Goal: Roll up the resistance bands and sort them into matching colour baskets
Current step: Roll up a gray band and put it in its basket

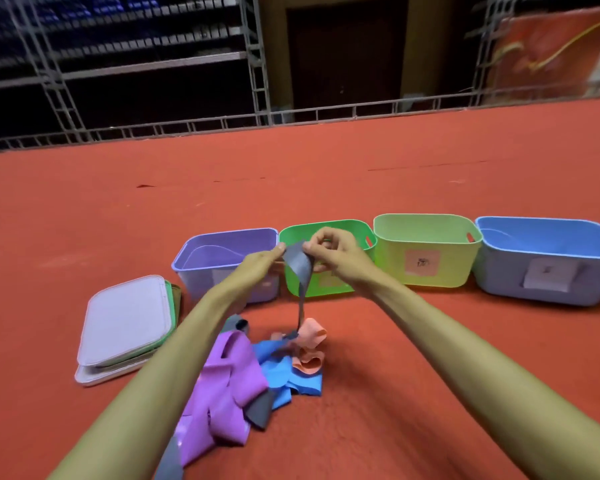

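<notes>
Head view: my left hand [262, 259] and my right hand [333, 252] are raised in front of the row of baskets, each pinching the top edge of a flat grey elastic resistance band [300, 268]; the left takes it between thumb and fingertips at one corner, the right is curled closed on the other. From this edge the grey band hangs slack as a narrowing strip, its lower end reaching the heap on the red carpeted floor [430, 358]. The heap holds a wide purple band [229, 379], a blue band [288, 375] and a crumpled peach band [310, 344], with other grey pieces showing among them. Behind stand four open plastic baskets, side by side: a lilac basket [205, 252], a bright green basket [357, 225], a pale yellow-green basket [426, 258] and a blue basket [548, 275]. A stack of flat lids [125, 327] lies left of the lilac basket. No grey basket is visible. Judged from its drape, the band is light, limp and thin, probably slightly tacky and apt to spring open once rolled; it is best taken at both corners of one short end, held taut, and rolled tightly from there.
</notes>
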`<action>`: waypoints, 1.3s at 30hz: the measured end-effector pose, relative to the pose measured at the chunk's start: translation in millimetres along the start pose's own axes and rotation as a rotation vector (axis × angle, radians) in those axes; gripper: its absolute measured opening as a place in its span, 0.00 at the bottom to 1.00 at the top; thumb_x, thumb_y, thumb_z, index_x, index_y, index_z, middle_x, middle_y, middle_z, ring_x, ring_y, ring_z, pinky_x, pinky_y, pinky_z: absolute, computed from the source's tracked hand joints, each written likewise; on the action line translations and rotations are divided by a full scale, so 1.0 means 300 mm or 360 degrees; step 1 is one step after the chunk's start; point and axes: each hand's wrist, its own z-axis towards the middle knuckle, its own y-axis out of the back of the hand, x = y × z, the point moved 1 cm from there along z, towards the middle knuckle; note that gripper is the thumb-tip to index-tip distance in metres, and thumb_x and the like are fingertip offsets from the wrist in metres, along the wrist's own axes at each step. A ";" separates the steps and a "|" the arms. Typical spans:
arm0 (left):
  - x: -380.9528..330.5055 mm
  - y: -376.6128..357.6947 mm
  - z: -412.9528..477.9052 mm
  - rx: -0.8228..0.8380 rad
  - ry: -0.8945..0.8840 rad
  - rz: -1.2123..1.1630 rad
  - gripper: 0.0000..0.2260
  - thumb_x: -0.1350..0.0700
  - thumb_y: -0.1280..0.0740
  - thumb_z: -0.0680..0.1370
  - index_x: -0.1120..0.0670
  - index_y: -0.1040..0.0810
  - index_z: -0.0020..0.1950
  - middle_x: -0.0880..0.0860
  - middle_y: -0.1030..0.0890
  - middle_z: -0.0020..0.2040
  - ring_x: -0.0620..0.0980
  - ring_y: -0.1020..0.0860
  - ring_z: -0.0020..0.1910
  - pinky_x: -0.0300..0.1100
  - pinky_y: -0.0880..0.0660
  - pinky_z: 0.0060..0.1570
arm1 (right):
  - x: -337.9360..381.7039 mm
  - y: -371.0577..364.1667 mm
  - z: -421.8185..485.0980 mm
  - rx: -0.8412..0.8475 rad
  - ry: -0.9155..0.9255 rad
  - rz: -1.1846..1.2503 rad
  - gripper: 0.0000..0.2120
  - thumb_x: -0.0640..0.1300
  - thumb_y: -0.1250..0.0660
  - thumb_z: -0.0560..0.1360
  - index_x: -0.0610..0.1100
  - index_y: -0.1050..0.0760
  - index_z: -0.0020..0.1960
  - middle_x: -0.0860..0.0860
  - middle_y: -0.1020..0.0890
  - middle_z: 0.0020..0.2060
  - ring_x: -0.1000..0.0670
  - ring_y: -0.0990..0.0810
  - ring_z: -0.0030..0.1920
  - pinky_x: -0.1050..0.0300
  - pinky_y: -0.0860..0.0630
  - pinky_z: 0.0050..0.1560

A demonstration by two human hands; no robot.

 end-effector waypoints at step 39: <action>0.200 -0.996 0.073 0.0372 -0.0218 -0.0057 0.02 0.68 0.25 0.75 0.63 0.17 0.45 0.48 0.21 0.27 0.39 0.28 0.23 0.32 0.32 0.24 | -0.559 0.758 -0.492 -0.0698 -0.0244 -0.0914 0.06 0.45 0.26 0.77 0.44 0.18 0.51 0.52 0.14 0.44 0.56 0.17 0.44 0.61 0.24 0.47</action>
